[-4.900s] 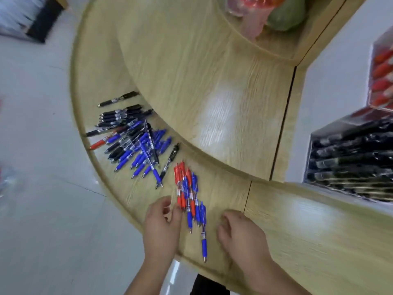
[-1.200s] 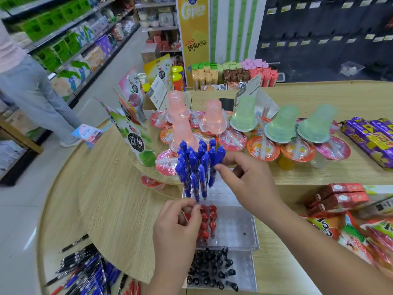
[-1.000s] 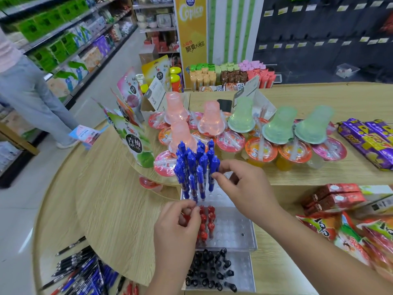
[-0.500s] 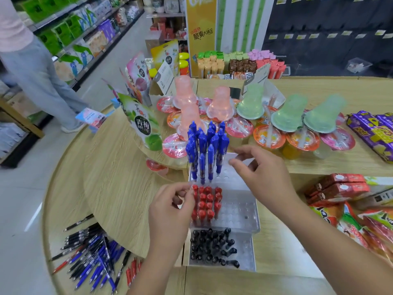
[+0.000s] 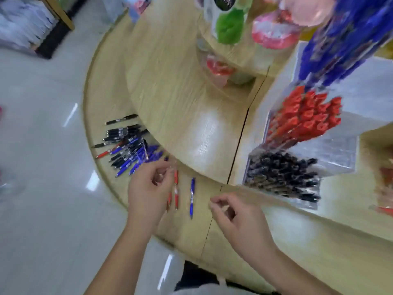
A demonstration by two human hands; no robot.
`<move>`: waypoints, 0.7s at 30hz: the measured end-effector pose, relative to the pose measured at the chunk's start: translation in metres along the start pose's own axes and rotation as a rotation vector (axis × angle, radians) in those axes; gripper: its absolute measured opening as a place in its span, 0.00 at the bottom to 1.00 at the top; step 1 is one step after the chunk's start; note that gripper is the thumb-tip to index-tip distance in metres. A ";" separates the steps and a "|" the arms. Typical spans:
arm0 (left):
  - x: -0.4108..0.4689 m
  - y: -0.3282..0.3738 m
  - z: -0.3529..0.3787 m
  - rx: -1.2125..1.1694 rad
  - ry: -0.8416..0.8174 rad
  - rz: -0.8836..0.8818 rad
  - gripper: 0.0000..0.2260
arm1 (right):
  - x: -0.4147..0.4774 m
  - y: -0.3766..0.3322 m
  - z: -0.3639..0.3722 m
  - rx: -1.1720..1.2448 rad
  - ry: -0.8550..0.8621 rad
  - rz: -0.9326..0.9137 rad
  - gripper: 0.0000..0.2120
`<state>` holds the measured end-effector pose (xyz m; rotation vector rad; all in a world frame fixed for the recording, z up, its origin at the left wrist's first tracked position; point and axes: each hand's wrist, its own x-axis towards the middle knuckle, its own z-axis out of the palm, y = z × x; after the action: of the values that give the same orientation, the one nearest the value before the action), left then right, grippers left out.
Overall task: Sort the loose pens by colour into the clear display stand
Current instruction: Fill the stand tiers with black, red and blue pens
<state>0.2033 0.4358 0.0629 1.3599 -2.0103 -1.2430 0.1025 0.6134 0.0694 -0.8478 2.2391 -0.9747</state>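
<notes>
Both my hands hang empty, fingers loosely curled: the left hand (image 5: 148, 188) just beside two red pens (image 5: 176, 193), the right hand (image 5: 240, 218) near one blue pen (image 5: 192, 196). At my right, the stand (image 5: 340, 154) already carries many pens. A mixed pile (image 5: 129, 150) lies beyond my left hand, so I judge much is left.

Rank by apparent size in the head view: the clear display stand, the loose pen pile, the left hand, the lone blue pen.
1. clear display stand, though cropped at the frame edge
2. loose pen pile
3. left hand, nearer the camera, so its rank against the pile is unsure
4. lone blue pen
</notes>
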 end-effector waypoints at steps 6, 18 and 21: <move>0.010 -0.147 0.015 0.126 -0.138 -0.431 0.11 | 0.062 0.051 0.133 -0.130 -0.139 0.207 0.08; 0.067 -0.197 0.068 0.734 -0.181 -0.279 0.08 | 0.142 0.063 0.220 -0.664 -0.224 0.263 0.06; 0.075 -0.186 0.073 0.796 -0.232 -0.340 0.11 | 0.144 0.058 0.216 -0.655 -0.307 0.297 0.05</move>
<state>0.2143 0.3783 -0.1423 2.0557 -2.6761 -0.7451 0.1380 0.4471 -0.1353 -0.8185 2.3283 0.0453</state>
